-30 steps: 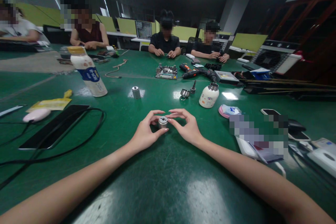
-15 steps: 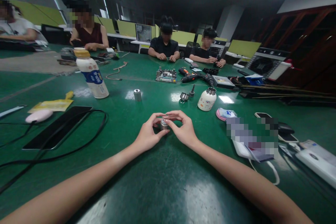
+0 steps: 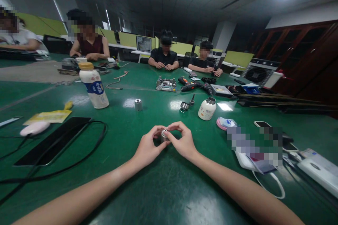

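Observation:
Both hands close around a small silver metal cylinder [image 3: 164, 135] at the middle of the green table. My left hand [image 3: 150, 145] grips its left side, the thumb along the near face and the fingers curled behind. From the right, my right hand [image 3: 183, 140] has its thumb and fingers at the top of the same cylinder. Its lower part and far side are partly hidden by fingers. Farther off stands a similar upright metal cylinder [image 3: 138, 105], apart from both hands. A white cartoon-print bottle [image 3: 207, 109] without its lid is beyond my right hand, beside a metal lid with a ring [image 3: 184, 106].
A white drink bottle [image 3: 94, 89] stands left, behind a black tablet [image 3: 54, 142] crossed by a cable. Across the table lie a circuit board [image 3: 166, 84] and power drills [image 3: 188, 86]. Phones and a pouch [image 3: 225, 122] lie right. Several people sit opposite.
The camera has tilted up, so the table and hands sit lower in view. Both hands stay on the metal cylinder, with only slight finger movement.

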{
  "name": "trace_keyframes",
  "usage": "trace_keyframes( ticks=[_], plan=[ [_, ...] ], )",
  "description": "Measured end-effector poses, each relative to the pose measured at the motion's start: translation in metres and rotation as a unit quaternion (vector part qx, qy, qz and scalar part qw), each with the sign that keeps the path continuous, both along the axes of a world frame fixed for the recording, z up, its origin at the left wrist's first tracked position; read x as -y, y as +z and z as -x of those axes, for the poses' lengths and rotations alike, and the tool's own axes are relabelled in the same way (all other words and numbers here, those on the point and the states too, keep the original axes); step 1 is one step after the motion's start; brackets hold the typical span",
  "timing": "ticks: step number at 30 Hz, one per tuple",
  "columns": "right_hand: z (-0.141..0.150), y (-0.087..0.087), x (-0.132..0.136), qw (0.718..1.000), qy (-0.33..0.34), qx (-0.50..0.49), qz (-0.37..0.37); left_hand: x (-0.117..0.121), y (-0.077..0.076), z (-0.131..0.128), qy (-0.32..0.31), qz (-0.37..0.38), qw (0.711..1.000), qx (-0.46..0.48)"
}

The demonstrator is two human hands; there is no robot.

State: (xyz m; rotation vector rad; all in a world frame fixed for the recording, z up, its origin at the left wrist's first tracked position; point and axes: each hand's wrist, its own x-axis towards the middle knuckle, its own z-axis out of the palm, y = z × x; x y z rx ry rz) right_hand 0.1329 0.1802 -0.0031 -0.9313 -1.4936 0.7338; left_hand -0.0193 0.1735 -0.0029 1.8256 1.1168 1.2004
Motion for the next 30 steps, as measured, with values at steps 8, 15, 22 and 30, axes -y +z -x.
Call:
trace_keyframes(
  ticks=[8, 15, 22, 30],
  plan=[
    [0.0000, -0.0059, -0.0005, 1.000, 0.004, -0.008, -0.004, 0.0010, 0.0026, -0.0008, 0.008, -0.005, 1.000, -0.015],
    [0.0003, -0.0067, 0.0020, 0.999, -0.017, 0.018, -0.034, -0.0006, 0.0003, 0.0010, 0.004, -0.004, 1.000, -0.025],
    [-0.0036, -0.0026, 0.0081, 0.997, 0.029, 0.022, -0.064, -0.0015, -0.0024, 0.0013, -0.006, 0.005, 1.000, -0.012],
    [-0.0026, -0.0056, 0.0072, 0.998, -0.004, -0.013, -0.068, -0.0012, -0.0027, 0.0007, 0.004, 0.022, 1.000, -0.016]
  ],
)
